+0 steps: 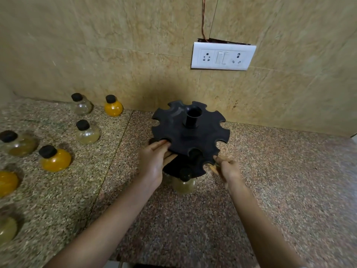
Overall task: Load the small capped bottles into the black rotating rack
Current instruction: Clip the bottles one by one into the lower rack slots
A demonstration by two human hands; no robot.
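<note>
The black rotating rack stands on the counter near the wall, its notched top disc facing me. One pale-filled capped bottle hangs in a lower tier slot at the front. My left hand touches the disc's front-left edge with fingers reaching under it. Fingertips of my right hand pinch the disc's front-right edge. Several round bottles with black caps stand loose at the left: an orange one, a clear one, another orange one.
The speckled granite counter meets a tiled wall with a white socket plate above the rack. More bottles line the left edge of view. The counter's front edge lies just below my forearms.
</note>
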